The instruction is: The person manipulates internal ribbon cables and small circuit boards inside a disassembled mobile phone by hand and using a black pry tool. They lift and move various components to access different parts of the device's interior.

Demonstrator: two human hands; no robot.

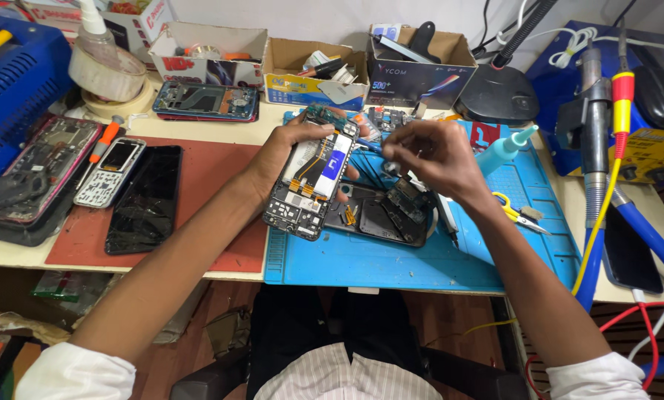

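Observation:
My left hand [284, 152] grips an opened smartphone [313, 178] with its back off, showing the battery, flex cables and circuit board, held tilted above the blue work mat [421, 259]. My right hand [432, 155] hovers just right of the phone with fingers pinched together; whatever tiny part or tool tip they hold is too small to tell. Under my right hand a black phone back cover [380, 215] lies on the mat.
A red mat [221, 163] at left carries a cracked black phone [145, 198] and a keypad phone [111, 172]. Several cardboard boxes [313, 74] line the back. A blue-capped bottle [504, 148], yellow scissors [517, 211] and soldering tools [595, 133] stand right.

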